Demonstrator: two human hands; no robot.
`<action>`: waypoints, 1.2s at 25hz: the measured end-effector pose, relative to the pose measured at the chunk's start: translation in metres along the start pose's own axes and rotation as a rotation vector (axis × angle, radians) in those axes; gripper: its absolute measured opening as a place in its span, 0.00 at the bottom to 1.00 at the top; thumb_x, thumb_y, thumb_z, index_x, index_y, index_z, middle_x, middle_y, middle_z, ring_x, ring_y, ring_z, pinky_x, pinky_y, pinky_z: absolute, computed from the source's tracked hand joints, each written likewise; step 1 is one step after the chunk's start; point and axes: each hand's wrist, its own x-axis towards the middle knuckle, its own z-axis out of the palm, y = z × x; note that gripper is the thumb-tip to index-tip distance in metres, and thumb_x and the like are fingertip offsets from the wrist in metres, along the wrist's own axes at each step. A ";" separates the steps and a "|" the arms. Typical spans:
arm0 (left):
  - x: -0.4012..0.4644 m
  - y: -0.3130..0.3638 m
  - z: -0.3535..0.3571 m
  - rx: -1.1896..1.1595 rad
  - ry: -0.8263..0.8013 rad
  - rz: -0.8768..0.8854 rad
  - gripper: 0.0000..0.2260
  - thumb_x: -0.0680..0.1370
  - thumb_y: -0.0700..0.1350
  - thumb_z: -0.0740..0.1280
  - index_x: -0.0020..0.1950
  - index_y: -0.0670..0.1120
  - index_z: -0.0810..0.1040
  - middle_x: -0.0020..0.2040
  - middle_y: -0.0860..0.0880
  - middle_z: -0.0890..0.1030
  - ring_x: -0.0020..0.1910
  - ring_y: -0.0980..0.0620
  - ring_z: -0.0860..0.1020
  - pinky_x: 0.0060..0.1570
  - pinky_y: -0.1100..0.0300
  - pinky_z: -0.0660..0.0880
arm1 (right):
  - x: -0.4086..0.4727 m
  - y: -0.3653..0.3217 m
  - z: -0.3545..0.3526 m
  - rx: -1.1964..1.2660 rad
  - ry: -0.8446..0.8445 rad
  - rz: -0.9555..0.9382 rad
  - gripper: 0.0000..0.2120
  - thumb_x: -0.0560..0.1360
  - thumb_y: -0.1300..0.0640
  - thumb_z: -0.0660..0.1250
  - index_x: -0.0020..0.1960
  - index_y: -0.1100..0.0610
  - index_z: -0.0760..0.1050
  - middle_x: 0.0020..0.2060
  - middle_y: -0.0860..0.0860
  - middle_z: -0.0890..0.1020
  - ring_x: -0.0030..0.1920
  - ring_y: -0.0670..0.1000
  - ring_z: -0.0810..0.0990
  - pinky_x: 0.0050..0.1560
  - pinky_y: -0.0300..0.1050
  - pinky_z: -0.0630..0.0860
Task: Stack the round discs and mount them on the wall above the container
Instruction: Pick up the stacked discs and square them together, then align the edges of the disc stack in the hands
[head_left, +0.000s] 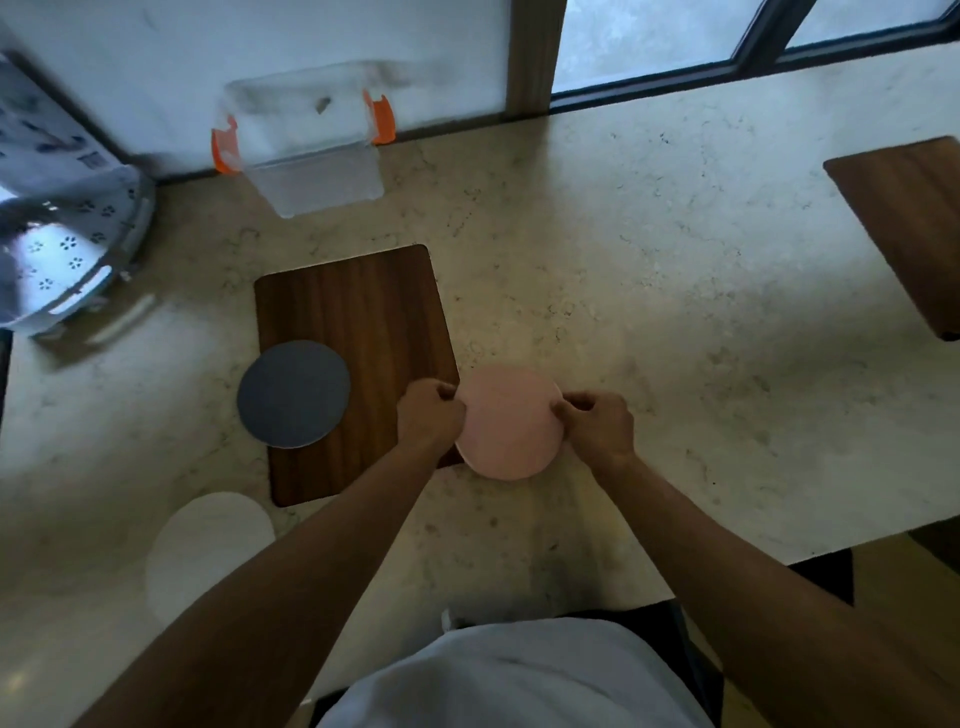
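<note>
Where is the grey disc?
The grey disc lies left of centre, overlapping the near-left edge of the wooden board, left of the left hand.

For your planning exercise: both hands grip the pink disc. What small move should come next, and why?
Probably carry the pink disc, pinched at its edges by the left hand and right hand, leftward onto the grey disc lying on the wooden board: no discs are stacked yet.

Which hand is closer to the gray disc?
Left. The left hand grips the pink disc's left edge, just right of the gray disc. The right hand holds the pink disc's far edge.
</note>
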 end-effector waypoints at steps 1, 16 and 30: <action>0.001 -0.007 -0.014 -0.014 0.028 -0.014 0.09 0.73 0.41 0.69 0.53 0.46 0.83 0.50 0.48 0.84 0.44 0.52 0.79 0.49 0.54 0.80 | -0.002 -0.010 0.010 0.001 -0.021 -0.016 0.11 0.72 0.54 0.73 0.53 0.56 0.85 0.47 0.53 0.87 0.45 0.50 0.85 0.53 0.49 0.82; 0.035 -0.108 -0.198 -0.149 0.346 -0.155 0.08 0.69 0.38 0.68 0.33 0.49 0.80 0.34 0.45 0.82 0.34 0.48 0.79 0.42 0.49 0.80 | -0.023 -0.153 0.200 -0.158 -0.369 -0.255 0.13 0.76 0.53 0.70 0.58 0.56 0.81 0.53 0.52 0.85 0.50 0.52 0.84 0.53 0.54 0.82; 0.081 -0.141 -0.194 -0.057 0.426 -0.131 0.08 0.72 0.37 0.66 0.46 0.39 0.85 0.35 0.42 0.82 0.34 0.47 0.77 0.39 0.60 0.69 | -0.011 -0.153 0.255 -0.444 -0.267 -0.459 0.13 0.78 0.51 0.67 0.60 0.56 0.80 0.53 0.52 0.84 0.51 0.48 0.82 0.50 0.38 0.77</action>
